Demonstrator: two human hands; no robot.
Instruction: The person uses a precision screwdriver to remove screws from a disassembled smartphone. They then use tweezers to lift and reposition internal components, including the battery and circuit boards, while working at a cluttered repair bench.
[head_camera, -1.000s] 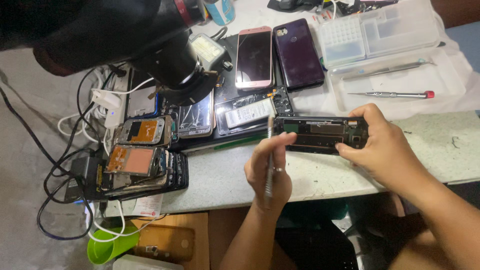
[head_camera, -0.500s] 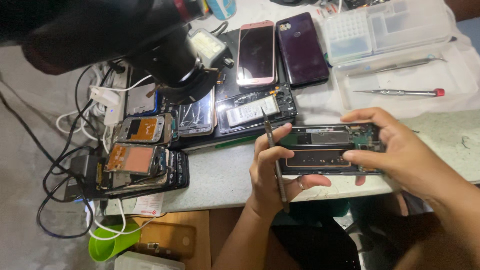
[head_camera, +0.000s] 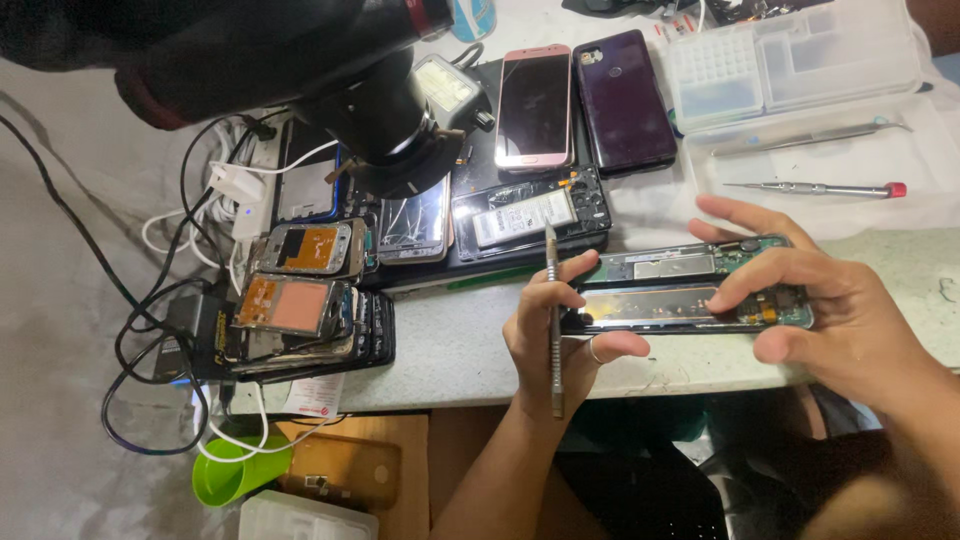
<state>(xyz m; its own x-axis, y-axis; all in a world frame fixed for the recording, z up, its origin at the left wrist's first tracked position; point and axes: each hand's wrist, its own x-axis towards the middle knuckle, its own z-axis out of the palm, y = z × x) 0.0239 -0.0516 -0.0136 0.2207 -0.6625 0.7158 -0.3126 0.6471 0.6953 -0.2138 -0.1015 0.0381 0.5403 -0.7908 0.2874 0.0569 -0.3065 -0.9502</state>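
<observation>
- Far left: a tangle of black and white cables (head_camera: 170, 300) lies on the grey surface, with a green cup (head_camera: 235, 475) below the table edge.
- Left of centre: a stack of opened phones (head_camera: 300, 320) with orange-brown inner plates exposed sits on the worktable (head_camera: 450, 350).
- Above it: a black microscope head (head_camera: 390, 120) hangs over a black mat holding a cracked phone and an opened phone with its battery (head_camera: 525, 215) visible.
- Top centre: a pink phone (head_camera: 535, 105) and a dark purple phone (head_camera: 622, 100) lie side by side, face and back up respectively.
- Centre: the left hand (head_camera: 555, 345) is closed around thin metal tweezers (head_camera: 553, 320), held upright; its thumb and fingertips also press the left end of the disassembled phone (head_camera: 690, 290).
- The disassembled phone is held above the front edge of the table, between both hands, long side level, internals showing.
- Right: the right hand (head_camera: 830, 310) grips the phone's right end, fingers curled over its top, index finger extended.
- Top right: a clear parts organiser (head_camera: 790, 60), a second pair of tweezers (head_camera: 810, 138) and a red-capped screwdriver (head_camera: 815, 188) rest on a white tray.
</observation>
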